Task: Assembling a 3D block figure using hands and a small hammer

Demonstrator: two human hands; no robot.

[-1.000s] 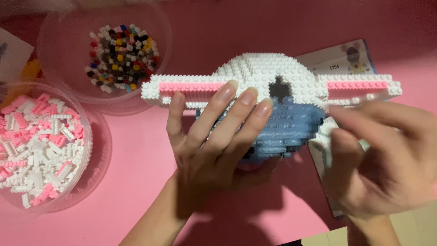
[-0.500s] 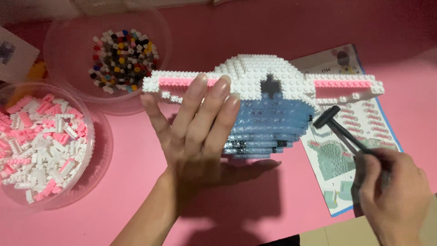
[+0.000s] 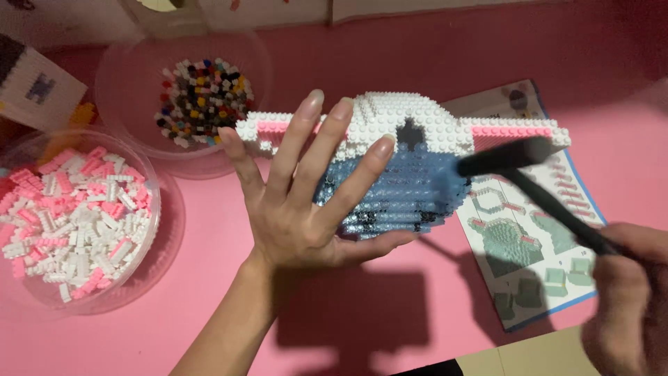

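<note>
Brick model (image 3: 410,157) mid-counter, stood on edge: white dome top, blue lower body, pink-and-white wings out both sides. Largely built, judging by full shape; dark gap in dome centre looks unfilled. Left hand (image 3: 306,202) flat against model front, fingers spread, bracing it. Right hand (image 3: 630,299) closed round small black hammer (image 3: 529,181), head blurred near right wing. Instruction booklet (image 3: 536,257) under hammer. Bowl of pink and white bricks (image 3: 69,223) left; bowl of mixed-colour bricks (image 3: 202,94) behind. Pink counter (image 3: 362,320). Left palm covers much of blue part.

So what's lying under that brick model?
The pink table and, at its right, an instruction booklet. The model and the small hammer in the right hand hide the booklet's upper left part.
</note>
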